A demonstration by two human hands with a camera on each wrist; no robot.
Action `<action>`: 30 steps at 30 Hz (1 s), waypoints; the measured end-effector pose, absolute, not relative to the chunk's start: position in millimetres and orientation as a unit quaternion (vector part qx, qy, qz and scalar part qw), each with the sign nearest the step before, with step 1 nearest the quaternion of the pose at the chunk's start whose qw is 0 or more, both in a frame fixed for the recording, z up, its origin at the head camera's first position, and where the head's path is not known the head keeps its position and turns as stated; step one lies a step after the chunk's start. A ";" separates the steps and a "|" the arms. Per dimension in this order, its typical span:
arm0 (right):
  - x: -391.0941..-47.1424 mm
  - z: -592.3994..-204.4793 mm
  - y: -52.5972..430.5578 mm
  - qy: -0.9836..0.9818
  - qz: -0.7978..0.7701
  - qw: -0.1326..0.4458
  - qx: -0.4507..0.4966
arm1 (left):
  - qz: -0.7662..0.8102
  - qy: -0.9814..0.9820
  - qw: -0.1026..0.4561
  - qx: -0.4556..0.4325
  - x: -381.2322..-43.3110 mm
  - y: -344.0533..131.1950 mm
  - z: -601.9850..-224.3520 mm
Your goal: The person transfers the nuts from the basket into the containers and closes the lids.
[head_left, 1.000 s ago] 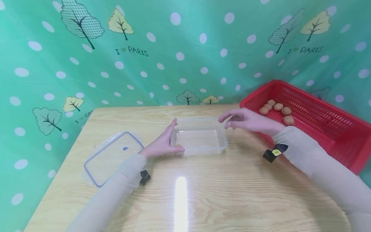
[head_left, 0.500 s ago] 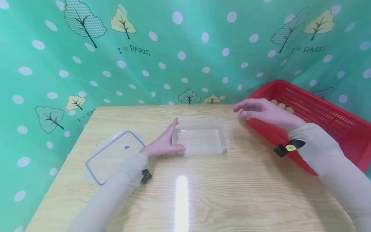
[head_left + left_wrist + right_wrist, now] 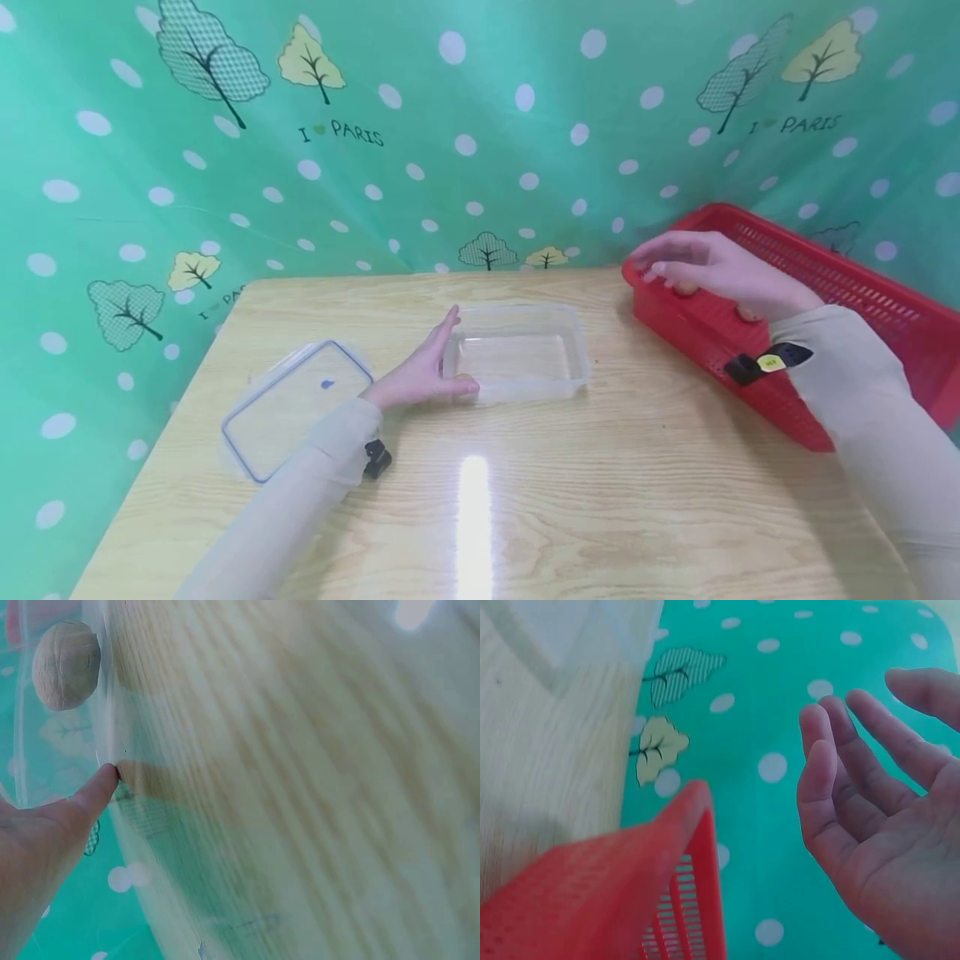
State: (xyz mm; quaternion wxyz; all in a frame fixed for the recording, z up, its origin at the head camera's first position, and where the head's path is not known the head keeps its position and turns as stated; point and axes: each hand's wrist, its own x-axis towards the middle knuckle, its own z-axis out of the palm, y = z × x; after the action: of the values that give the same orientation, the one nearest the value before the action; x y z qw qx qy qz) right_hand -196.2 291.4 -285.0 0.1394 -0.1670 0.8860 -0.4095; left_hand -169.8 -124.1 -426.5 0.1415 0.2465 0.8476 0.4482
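My left hand (image 3: 420,371) holds the left end of a clear plastic container (image 3: 532,392), its thumb at the front and fingers spread toward the back corner. In the left wrist view the straight thumb (image 3: 94,791) touches the clear wall, and a walnut (image 3: 66,665) shows through the plastic. My right hand (image 3: 723,271) hovers over the near left end of a red basket (image 3: 697,354) with its fingers loosely bent and nothing in them. Walnuts (image 3: 748,313) in the basket are partly hidden beneath that hand.
A clear lid (image 3: 285,417) with a blue seal lies on the wooden table (image 3: 585,500), left of the container and beside my left forearm. The basket stands angled at the table's right side. Behind rises a green dotted curtain (image 3: 420,208).
My right hand has moved right from the container's back right corner to above the basket, covering several of the walnuts. The left hand and the container stay in place.
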 end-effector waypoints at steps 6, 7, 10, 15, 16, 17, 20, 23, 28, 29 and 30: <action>-200.3 -282.4 309.0 0.887 -0.416 0.140 -0.145 | 0.447 0.848 0.144 0.246 -171.2 -123.1 -427.3; -201.4 -282.6 311.3 0.889 -0.413 0.139 -0.140 | 0.446 0.848 0.145 0.246 -171.1 -123.1 -427.2; -205.2 -284.2 318.6 0.894 -0.407 0.140 -0.123 | 0.446 0.849 0.145 0.244 -171.3 -123.9 -427.7; -215.2 -293.0 337.2 0.910 -0.378 0.124 -0.117 | 0.448 0.848 0.147 0.243 -172.1 -125.1 -428.2; -217.3 -295.6 341.1 0.913 -0.372 0.120 -0.118 | 0.447 0.848 0.147 0.243 -172.2 -125.3 -428.5; -219.4 -298.3 345.1 0.917 -0.363 0.113 -0.123 | 0.446 0.848 0.146 0.245 -172.1 -125.4 -428.8; -223.3 -305.2 356.0 0.923 -0.350 0.104 -0.119 | 0.445 0.849 0.147 0.245 -172.5 -125.5 -428.9; -225.8 -311.9 368.2 0.926 -0.342 0.099 -0.122 | 0.447 0.847 0.146 0.248 -172.5 -125.0 -428.7; -229.0 -322.7 388.4 0.919 -0.360 0.123 -0.104 | 0.447 0.846 0.150 0.247 -173.2 -125.4 -428.9; -229.9 -324.8 391.7 0.921 -0.357 0.125 -0.098 | 0.446 0.847 0.151 0.246 -173.3 -125.6 -429.2; -230.8 -326.7 394.6 0.924 -0.349 0.127 -0.090 | 0.446 0.847 0.152 0.246 -173.4 -125.9 -429.7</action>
State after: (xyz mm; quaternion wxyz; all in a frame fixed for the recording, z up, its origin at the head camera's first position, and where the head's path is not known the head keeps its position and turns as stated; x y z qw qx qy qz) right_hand -230.8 394.6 -326.7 0.1274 -0.0903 0.9239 -0.3492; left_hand -173.4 -125.9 -429.7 0.1516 0.2461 0.8470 0.4462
